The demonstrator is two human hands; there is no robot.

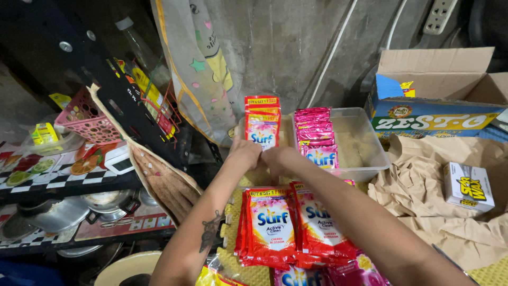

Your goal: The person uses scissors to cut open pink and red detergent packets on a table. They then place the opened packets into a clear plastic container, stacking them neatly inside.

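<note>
My left hand (244, 152) and my right hand (276, 159) meet at the front edge of a clear plastic bin (365, 159). Both grip the lower end of an upright stack of red detergent sachets (262, 122) standing in the bin's left part. A row of pink sachets (316, 136) stands beside it in the bin. Nearer me, under my forearms, two piles of red sachets (275, 225) lie flat on a yellow mat. More pink and yellow sachets (317, 275) show at the bottom edge.
An open cardboard box (439, 100) stands at the right on crumpled brown paper (450, 212), with a small white box (468, 186) on it. At the left are a pink basket (87, 119), shelves with metal pots (58, 212) and a hanging cloth bag (201, 69).
</note>
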